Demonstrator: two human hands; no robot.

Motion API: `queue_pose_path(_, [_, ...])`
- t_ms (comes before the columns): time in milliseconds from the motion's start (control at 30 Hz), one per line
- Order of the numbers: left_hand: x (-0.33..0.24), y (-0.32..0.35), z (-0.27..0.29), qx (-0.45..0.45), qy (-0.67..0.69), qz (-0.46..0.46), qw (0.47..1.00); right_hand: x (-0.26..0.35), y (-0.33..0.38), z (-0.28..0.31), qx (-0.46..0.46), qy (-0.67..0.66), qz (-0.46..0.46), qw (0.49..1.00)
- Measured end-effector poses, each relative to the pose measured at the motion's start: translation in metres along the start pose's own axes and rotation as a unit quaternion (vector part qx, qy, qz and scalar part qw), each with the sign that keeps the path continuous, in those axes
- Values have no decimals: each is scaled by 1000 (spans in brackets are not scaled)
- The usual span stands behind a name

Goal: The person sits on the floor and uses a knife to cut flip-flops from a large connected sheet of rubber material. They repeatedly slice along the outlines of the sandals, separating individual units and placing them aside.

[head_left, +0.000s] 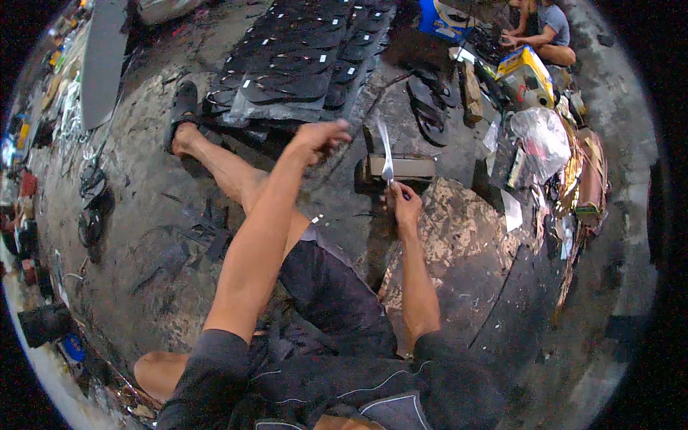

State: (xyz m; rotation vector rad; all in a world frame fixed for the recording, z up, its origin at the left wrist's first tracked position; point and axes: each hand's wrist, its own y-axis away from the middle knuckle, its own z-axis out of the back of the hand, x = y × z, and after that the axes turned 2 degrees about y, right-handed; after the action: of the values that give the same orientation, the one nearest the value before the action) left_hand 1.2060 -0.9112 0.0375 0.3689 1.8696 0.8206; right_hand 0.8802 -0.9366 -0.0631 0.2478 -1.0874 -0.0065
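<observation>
Right hand (403,203) pinches a blurred pale strip (385,147); left hand (320,138) smeared.

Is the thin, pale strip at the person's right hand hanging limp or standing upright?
Upright. The thin pale strip rises from the right hand, curving slightly, free end up; the left hand is apart from it.

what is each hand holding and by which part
The right hand pinches the lower end of a thin pale strip that rises from it. The left hand is raised and blurred; it seems to hold nothing.
</observation>
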Motion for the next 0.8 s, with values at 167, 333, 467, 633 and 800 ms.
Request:
queue_pose_path(167, [-10, 6, 1, -140, 255, -43, 956, -22, 81, 94, -121, -5, -120, 985])
queue_pose_path(333, [-15, -15, 41, -267, 330, -282, 861, 19, 2, -12, -34, -9, 49, 998])
queue_pose_path(467, [-21, 81, 53, -361, 9, -282, 889, -23, 37, 25, -84, 33, 49, 995])
queue_pose_path(633, [102, 218, 82, -462, 157, -293, 822, 12, 25, 73, -189, 148, 111, 964])
queue_pose_path(800, [131, 248, 93, -412, 467, -452, 638, 5, -11, 49, -149, 337, 231, 900])
